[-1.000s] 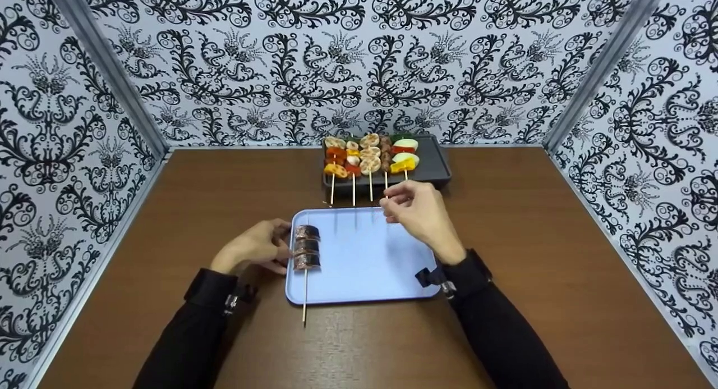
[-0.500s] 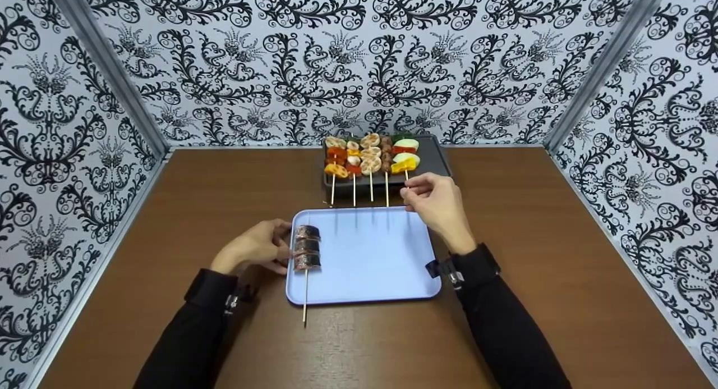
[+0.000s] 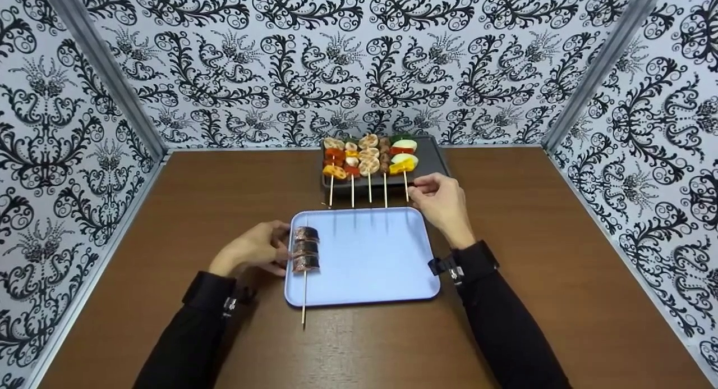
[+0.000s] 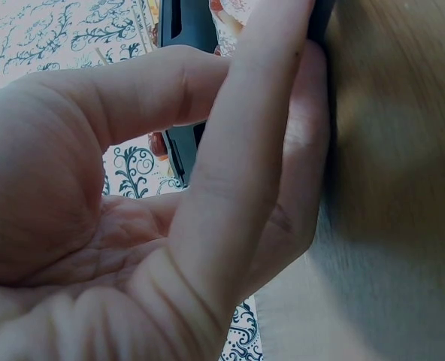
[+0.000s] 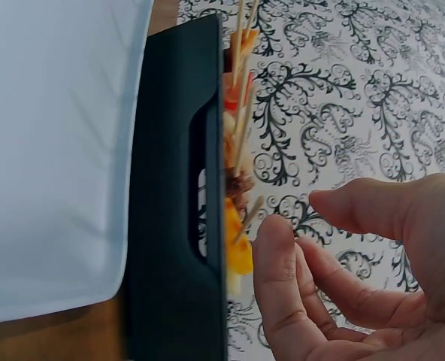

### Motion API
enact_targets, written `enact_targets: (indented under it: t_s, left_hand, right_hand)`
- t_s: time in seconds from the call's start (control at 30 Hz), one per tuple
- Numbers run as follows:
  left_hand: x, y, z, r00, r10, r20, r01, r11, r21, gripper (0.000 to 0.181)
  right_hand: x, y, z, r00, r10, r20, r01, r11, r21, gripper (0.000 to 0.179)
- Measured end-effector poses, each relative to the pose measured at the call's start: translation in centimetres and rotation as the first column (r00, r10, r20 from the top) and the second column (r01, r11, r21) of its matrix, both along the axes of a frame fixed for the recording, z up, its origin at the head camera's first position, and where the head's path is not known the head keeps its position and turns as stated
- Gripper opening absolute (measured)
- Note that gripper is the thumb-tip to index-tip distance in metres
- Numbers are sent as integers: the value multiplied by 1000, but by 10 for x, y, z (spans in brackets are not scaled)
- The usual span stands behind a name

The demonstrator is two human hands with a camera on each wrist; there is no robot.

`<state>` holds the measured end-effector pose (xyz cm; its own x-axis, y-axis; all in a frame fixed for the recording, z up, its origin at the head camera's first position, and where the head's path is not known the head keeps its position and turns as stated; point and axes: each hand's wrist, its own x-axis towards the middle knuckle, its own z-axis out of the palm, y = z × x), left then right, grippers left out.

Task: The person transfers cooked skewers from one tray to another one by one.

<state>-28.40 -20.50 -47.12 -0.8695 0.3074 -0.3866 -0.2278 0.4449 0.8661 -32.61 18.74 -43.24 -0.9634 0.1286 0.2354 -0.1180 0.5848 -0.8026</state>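
My left hand (image 3: 255,247) holds the left rim of a light-blue tray (image 3: 370,260), its fingers bent against the edge; in the left wrist view the fingers hide most of the contact. Inside the tray's left side lies a skewer of dark-skinned fish pieces (image 3: 306,247), its stick reaching past the near rim. Just right of the bare stick of a vegetable skewer (image 3: 403,163), with yellow, white and red pieces, is my right hand (image 3: 443,204). Thumb and forefinger stand apart with nothing between them in the right wrist view.
A dark grill plate (image 3: 435,159) stands behind the tray, with several skewers lying side by side. Their sticks overhang its front toward the tray. Patterned walls (image 3: 348,69) enclose the brown table (image 3: 533,254) at the back and sides.
My right hand has moved right, from near the meatball skewer's stick to the vegetable skewer's stick, then slightly off it. The left hand and tray stay put.
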Motion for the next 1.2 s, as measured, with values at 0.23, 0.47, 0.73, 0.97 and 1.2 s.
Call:
enact_targets:
  t_s: [0.23,0.47,0.73,0.97,1.2]
  left_hand:
    - [1,0,0,1000,0,1,0,1000,3,73]
    - [2,0,2,1000,-12,-4,13,1000,15,73]
    - [2,1,3,1000,-11,-5,11,1000,17,75]
    - [1,1,2,1000,-2,4,2,1000,12,74]
    - [0,0,1,1000,11,14,-11,1000,10,74]
  right_hand:
    - [-5,2,-8,997,28,74,-17,989,-149,29]
    - [-11,1,-19,995,48,85,-28,975,-223,27]
    - [-15,-1,-25,982,132,133,-55,879,-473,24]
    - [-21,0,-30,971,171,170,-42,813,-580,24]
    - [-24,4,-28,956,217,197,-38,758,-651,33]
